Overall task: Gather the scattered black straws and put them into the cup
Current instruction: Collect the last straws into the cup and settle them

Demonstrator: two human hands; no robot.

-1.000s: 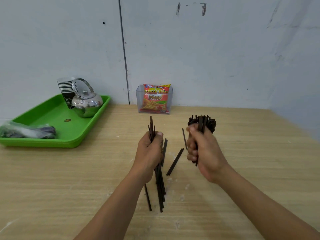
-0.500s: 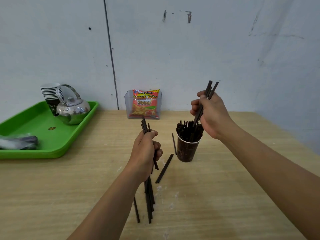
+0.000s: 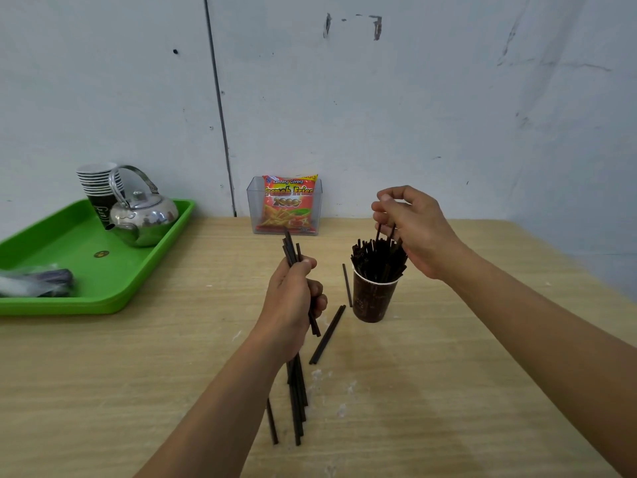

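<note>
The cup [image 3: 374, 300] stands upright on the worktop [image 3: 448, 391], a little right of the middle, and it is full of black straws [image 3: 370, 262] that stick out above its rim. The right hand [image 3: 417, 232] is just above it, at 1 o'clock. Its fingers [image 3: 393, 194] are curled and pinch a few straws, whose lower ends are among those in the cup. The left hand [image 3: 293, 305], at 9 o'clock from the cup, has its fingers closed round a bundle [image 3: 291, 248], a little tilted. More lie flat on the worktop: a single straw [image 3: 347, 284] just beside the cup at 9 o'clock, a pair [image 3: 327, 334] at 7 o'clock, and a group [image 3: 297, 405] under the left wrist. Far at 10 o'clock, a green tray [image 3: 103, 305] carries a kettle [image 3: 148, 219].
</note>
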